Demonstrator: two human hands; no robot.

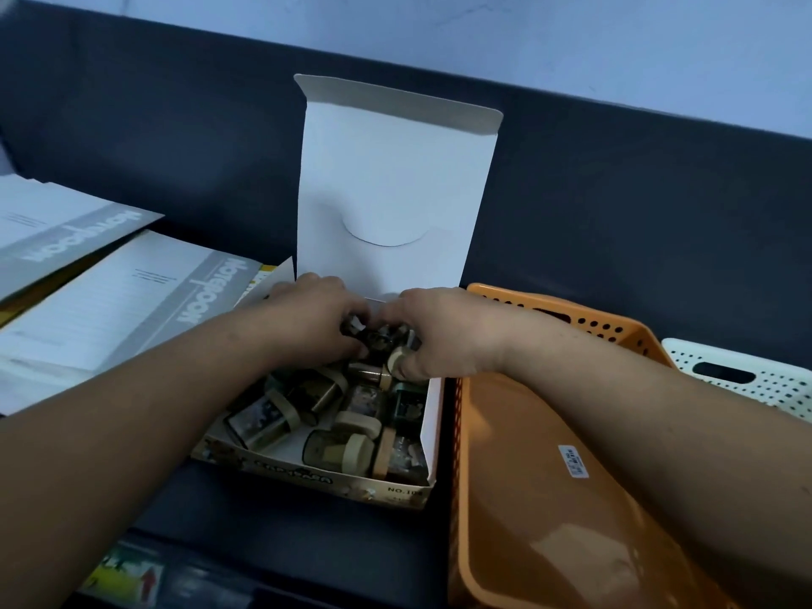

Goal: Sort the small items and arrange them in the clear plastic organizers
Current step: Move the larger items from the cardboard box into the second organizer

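Hands: you have two in view, both reaching into the far end of the box, almost touching each other.
Left hand [316, 318]: your fingers are curled down over the small items [351, 415]; it grips some of them, but how many is hidden.
Right hand [439, 336]: your fingers are curled into the same heap, thumb pressed on one beige cap [395, 358].
Small items: dark little containers with beige caps, lying jumbled. About ten show on your side of both hands; an exact count is not possible.
Box [307, 470]: one, cardboard, under both your hands.
Lid [386, 178]: one white flap, standing upright just beyond your fingertips.
Baskets: two. The orange basket [527, 476] sits just right of your right hand, under that forearm, touching the box. The white basket [747, 389] lies farther right, beyond the orange one.
Sticker [573, 461]: one, on the orange basket's floor beside your right forearm.
Notebooks: two, left of your left hand, the far notebook [57, 230] overlapping the near notebook [110, 309].
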